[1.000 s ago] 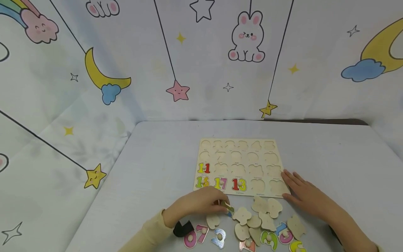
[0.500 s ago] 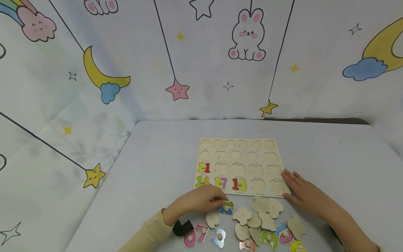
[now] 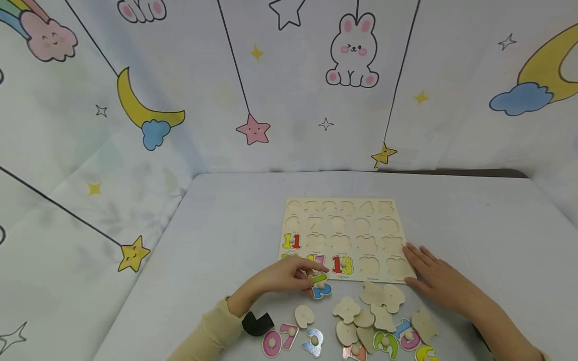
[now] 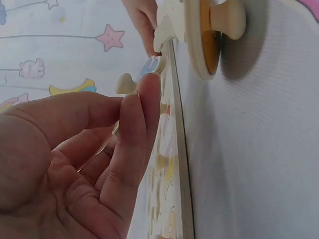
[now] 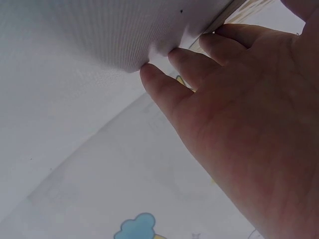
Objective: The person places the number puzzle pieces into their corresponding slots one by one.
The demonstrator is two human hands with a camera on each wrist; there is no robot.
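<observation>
My left hand (image 3: pixel 286 275) pinches a knobbed number puzzle piece (image 3: pixel 321 291), green at its top and blue below, by its left side. It hovers at the front edge of the wooden number board (image 3: pixel 355 265), overlapping it in the head view. In the left wrist view, the piece's round knob (image 4: pixel 125 83) juts out past the fingertips, facing away from the table. Pieces 11, 17 and 18 show in the board's recesses; the hand partly covers another at lower left. My right hand (image 3: pixel 444 283) lies flat, its straight fingers touching the board's right edge.
Blank-side-up pieces (image 3: pixel 346 309) lie piled in front of the board. Face-up number pieces, among them a pink 7 (image 3: pixel 289 335) and a green 3 (image 3: pixel 386 344), lie nearer me. A black object (image 3: pixel 257 323) sits by the left wrist. A patterned cloth wall (image 3: pixel 289 90) rises behind the table.
The left hand has brought the green and blue piece up and left from the table towards the board; earlier it was tilted edge-on, and now its face shows. The right hand has stayed put.
</observation>
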